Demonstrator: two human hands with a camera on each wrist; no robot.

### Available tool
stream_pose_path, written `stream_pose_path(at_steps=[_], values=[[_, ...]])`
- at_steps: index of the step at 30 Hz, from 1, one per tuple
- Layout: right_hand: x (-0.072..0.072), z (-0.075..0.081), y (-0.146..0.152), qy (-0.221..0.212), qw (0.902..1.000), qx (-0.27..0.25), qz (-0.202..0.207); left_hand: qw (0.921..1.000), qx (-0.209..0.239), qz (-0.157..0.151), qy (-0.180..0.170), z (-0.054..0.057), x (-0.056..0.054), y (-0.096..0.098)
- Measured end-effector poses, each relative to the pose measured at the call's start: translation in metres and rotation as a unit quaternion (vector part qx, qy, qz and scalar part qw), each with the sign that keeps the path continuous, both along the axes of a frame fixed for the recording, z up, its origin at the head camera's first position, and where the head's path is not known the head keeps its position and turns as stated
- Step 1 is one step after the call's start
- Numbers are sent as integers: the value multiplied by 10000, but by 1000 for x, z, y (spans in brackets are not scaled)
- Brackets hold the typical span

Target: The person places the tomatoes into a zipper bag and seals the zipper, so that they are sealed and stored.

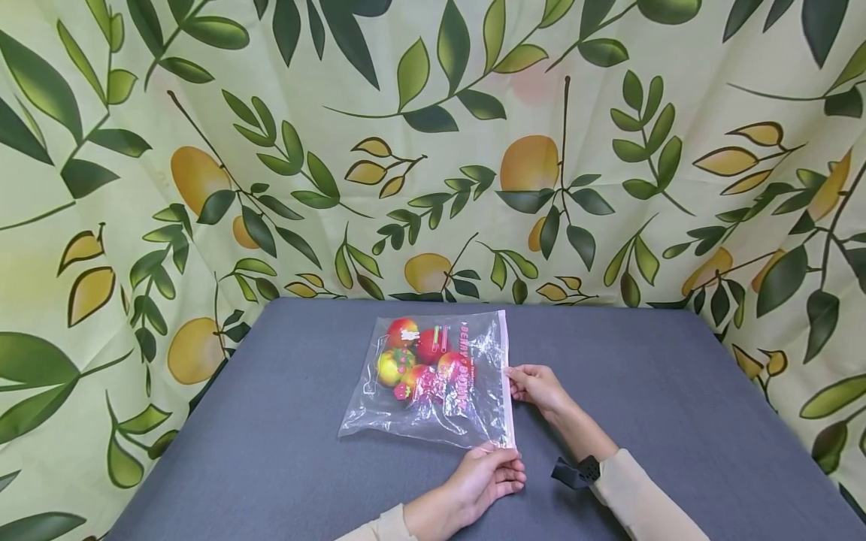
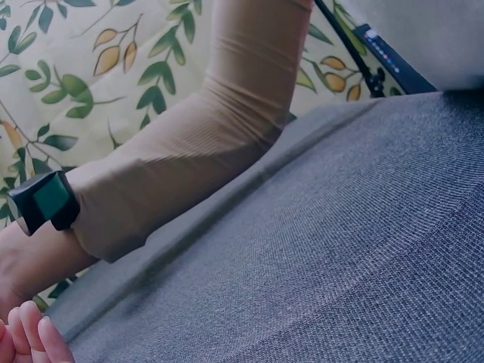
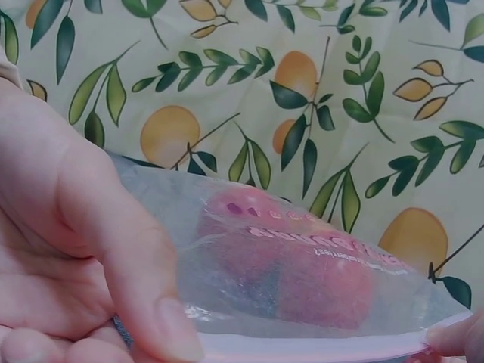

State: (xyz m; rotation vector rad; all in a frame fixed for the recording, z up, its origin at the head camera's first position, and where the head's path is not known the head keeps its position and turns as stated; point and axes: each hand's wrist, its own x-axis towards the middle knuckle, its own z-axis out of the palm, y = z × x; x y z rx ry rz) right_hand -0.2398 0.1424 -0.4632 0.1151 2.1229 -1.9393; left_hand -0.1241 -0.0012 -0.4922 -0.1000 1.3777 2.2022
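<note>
A clear plastic zip bag (image 1: 483, 413) with pink lettering lies flat on the table, its pale pink zip edge (image 1: 507, 391) toward the right. Several red and yellow fruits (image 1: 395, 367), apple-like, are inside it. My left hand (image 1: 476, 481) pinches the near corner of the zip edge, thumb on top. Farther along that edge, my right hand (image 1: 539, 387) pinches it between thumb and fingers. The right wrist view shows the left hand (image 3: 68, 219) large at left and the right fingertips (image 3: 454, 336) at right. In the left wrist view, only the left hand's fingertips (image 2: 34, 333) show; the bag is out of sight.
The grey cloth-covered table (image 1: 271, 451) extends around the bag. Behind and beside it hangs a leaf-and-fruit-patterned curtain (image 1: 433, 188). A black strapped device (image 1: 578, 472) sits on the right wrist, below a beige sleeve (image 1: 639, 496).
</note>
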Motion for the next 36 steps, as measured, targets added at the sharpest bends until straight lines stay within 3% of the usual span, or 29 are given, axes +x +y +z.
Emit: stream_pose_path(at_steps=[36], values=[[-9,1,0,-51,9996,-275,-60,10000,-32,2,36,0,1,1]])
